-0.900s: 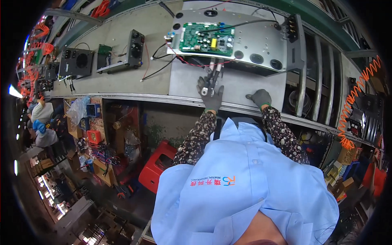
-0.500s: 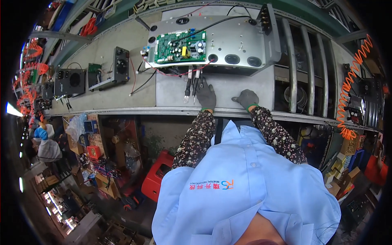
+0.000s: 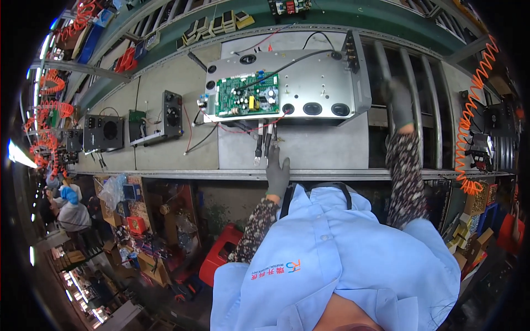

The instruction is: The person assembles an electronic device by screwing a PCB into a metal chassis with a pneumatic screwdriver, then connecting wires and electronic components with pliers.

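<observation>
In front of me stands a grey metal chassis [image 3: 301,83] with round holes along its edge. A green circuit board [image 3: 232,96] lies on its left part. Several black cables with metal lugs [image 3: 258,149] hang from the near side. My left hand [image 3: 277,174], in a grey glove, has its fingers stretched up to those cable ends, thumb apart; whether the fingertips touch a lug I cannot tell. My right hand [image 3: 398,105], also gloved, is over the metal rollers, right of the chassis's dark upright end panel [image 3: 358,74]. Motion smears its fingers.
Metal rollers [image 3: 429,105] run to the right of the bench plate [image 3: 331,149]. At left stand more dark units [image 3: 103,133] and a bracketed unit [image 3: 172,113]. An orange coiled hose [image 3: 464,127] hangs at right. A red stool [image 3: 218,254] is below, left of me.
My right hand has swung from the bench plate right and away, over the rollers. My left hand has drawn slightly back from the cables. The whole view has shifted a little.
</observation>
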`<action>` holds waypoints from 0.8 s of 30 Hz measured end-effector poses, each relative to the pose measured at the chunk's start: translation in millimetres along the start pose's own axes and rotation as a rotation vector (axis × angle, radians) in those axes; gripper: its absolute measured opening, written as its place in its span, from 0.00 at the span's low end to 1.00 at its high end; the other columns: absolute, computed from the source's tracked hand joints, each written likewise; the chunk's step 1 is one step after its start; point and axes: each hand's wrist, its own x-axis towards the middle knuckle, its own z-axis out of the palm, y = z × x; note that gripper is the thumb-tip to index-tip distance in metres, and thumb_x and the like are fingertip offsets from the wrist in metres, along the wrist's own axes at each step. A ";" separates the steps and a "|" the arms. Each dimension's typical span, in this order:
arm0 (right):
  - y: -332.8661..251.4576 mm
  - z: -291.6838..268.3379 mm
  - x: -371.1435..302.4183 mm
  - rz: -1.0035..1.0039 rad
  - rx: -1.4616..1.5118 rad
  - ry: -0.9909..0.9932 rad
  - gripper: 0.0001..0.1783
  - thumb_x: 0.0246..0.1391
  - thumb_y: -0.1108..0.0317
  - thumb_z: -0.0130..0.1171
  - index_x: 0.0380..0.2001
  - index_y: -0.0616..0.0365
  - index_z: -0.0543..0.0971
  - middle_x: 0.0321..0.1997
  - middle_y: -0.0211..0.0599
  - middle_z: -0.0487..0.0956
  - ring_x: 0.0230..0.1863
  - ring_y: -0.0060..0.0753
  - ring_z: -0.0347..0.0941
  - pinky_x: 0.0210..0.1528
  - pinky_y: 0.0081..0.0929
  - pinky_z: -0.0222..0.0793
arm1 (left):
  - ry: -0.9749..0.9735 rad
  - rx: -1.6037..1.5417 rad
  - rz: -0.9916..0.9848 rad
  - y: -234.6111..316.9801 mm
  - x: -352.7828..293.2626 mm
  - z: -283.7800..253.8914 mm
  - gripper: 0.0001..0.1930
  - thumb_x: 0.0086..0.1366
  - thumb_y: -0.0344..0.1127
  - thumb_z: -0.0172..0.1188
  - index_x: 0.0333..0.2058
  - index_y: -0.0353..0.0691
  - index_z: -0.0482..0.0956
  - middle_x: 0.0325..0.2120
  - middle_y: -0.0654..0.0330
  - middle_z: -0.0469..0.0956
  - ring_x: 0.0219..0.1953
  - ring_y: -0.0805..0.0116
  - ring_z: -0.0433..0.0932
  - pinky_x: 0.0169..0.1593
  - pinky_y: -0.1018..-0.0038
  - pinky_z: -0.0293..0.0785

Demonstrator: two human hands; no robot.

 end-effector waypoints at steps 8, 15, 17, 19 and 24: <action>-111.9 144.4 144.8 0.138 -0.351 -1.230 0.21 0.54 0.61 0.42 0.47 0.63 0.69 0.44 0.36 0.74 0.42 0.23 0.69 0.43 0.19 0.64 | -0.432 -0.180 -0.207 0.5 -17.0 -39.8 0.20 0.53 0.36 0.53 0.44 0.31 0.68 0.48 0.45 0.65 0.50 0.54 0.65 0.51 0.71 0.62; -103.2 170.1 178.9 0.363 -0.978 -1.628 0.20 0.48 0.61 0.49 0.46 0.54 0.71 0.40 0.28 0.73 0.37 0.19 0.68 0.34 0.20 0.67 | -0.315 -0.311 -0.549 17.3 -30.0 -82.7 0.18 0.55 0.35 0.51 0.42 0.30 0.70 0.40 0.50 0.73 0.44 0.65 0.71 0.46 0.75 0.65; -93.0 184.7 181.1 0.387 -1.146 -1.656 0.19 0.47 0.61 0.51 0.42 0.57 0.73 0.37 0.28 0.74 0.35 0.20 0.68 0.34 0.22 0.66 | -0.249 -0.349 -0.604 15.2 -30.7 -86.1 0.17 0.55 0.34 0.50 0.42 0.30 0.70 0.39 0.52 0.74 0.42 0.67 0.72 0.45 0.76 0.65; -77.5 187.3 182.8 0.320 -1.275 -1.887 0.16 0.46 0.62 0.52 0.37 0.59 0.75 0.31 0.28 0.74 0.33 0.20 0.67 0.31 0.21 0.65 | -0.127 -0.450 -0.809 10.8 -31.3 -87.0 0.17 0.55 0.32 0.50 0.43 0.30 0.70 0.39 0.53 0.74 0.40 0.71 0.71 0.43 0.78 0.66; -60.0 162.5 182.4 0.279 -0.860 -1.676 0.13 0.43 0.67 0.55 0.32 0.65 0.75 0.24 0.28 0.74 0.25 0.19 0.66 0.28 0.18 0.62 | -0.085 -0.522 -0.773 2.9 -27.0 -78.4 0.17 0.55 0.32 0.51 0.43 0.29 0.71 0.35 0.54 0.75 0.36 0.74 0.72 0.40 0.80 0.66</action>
